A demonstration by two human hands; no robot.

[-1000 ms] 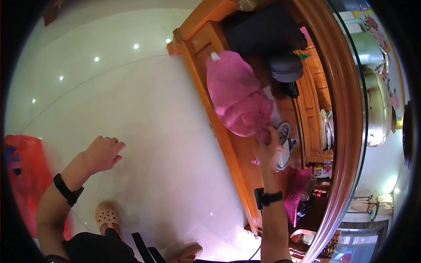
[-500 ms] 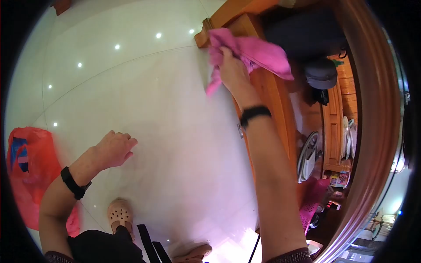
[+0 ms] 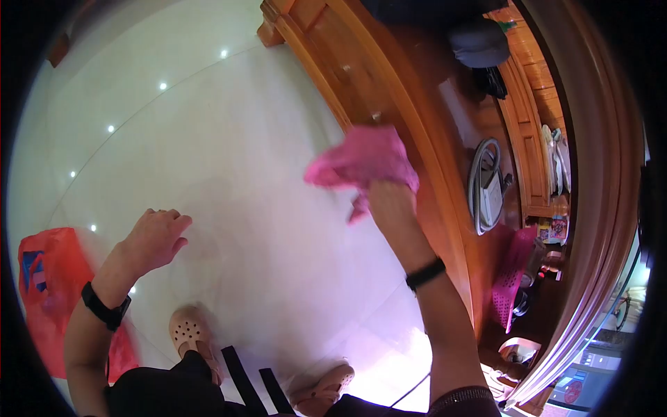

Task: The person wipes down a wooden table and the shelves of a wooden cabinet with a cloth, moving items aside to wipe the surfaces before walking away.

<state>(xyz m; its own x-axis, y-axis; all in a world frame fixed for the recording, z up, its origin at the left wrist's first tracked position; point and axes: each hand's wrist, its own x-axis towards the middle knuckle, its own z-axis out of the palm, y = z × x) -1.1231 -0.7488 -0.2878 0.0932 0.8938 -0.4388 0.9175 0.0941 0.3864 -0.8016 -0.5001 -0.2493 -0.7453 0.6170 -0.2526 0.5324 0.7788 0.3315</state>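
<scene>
A crumpled pink cloth point(image 3: 368, 154) is in the grip of my right hand point(image 3: 390, 194), against the lower side of the wooden cabinet point(image 3: 417, 139). Folds of it hide most of my right fingers, and its left end is blurred over the floor. My left hand point(image 3: 156, 238) hangs above the pale tiles, holding nothing, its fingers loosely bent and the thumb apart. Below and left of that hand lies a red plastic bag point(image 3: 59, 299) with something blue inside.
On the cabinet top are a coiled grey hose or cable point(image 3: 484, 184), a dark cap point(image 3: 479, 43) and a pink perforated basket point(image 3: 513, 278). My feet in beige clogs point(image 3: 189, 330) stand on the glossy tiled floor point(image 3: 243, 174). A curved wooden edge point(image 3: 597, 139) runs along the right.
My right hand has drawn the pink cloth back from the cabinet's far corner, nearer to me. The view has shifted, and my left hand appears slightly further left.
</scene>
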